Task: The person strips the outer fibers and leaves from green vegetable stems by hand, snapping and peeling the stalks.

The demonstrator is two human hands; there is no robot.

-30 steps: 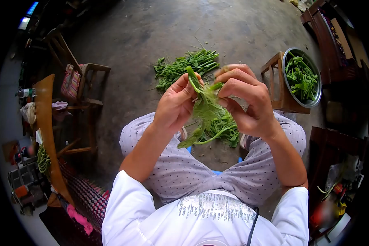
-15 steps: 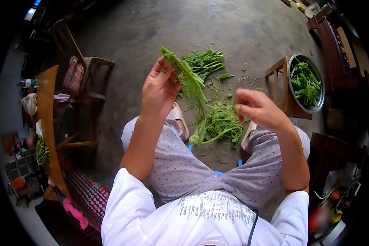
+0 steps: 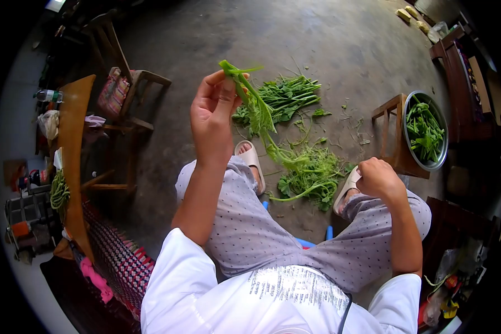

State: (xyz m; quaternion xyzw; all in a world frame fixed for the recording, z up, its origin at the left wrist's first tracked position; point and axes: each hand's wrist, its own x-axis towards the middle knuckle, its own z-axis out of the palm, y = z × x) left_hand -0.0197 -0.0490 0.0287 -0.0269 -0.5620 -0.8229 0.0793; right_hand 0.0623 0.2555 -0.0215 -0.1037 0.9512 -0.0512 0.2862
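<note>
My left hand (image 3: 216,108) is raised and pinches a leafy green vine shoot (image 3: 257,114) near its upper end. The shoot hangs down to the right, its lower end over a heap of stringy trimmings and leaves (image 3: 317,172) on the floor between my feet. Beyond the shoot lies a pile of green stems with leaves (image 3: 289,96), partly hidden by it. My right hand (image 3: 378,177) is closed above my right knee, beside the trimmings. Its fingertips are turned under, so whatever they may hold is hidden.
On the right a wooden stool (image 3: 392,117) carries a metal basin (image 3: 445,146) of cut greens. To the left are a wooden chair (image 3: 149,78) with a striped bag (image 3: 114,92) and a table edge (image 3: 75,150). Scraps (image 3: 350,128) litter the concrete floor.
My right hand has moved down and right toward my knee, its fingers curling under. My left hand still holds the shoot, whose lower end has swung right. The whole view has shifted slightly.
</note>
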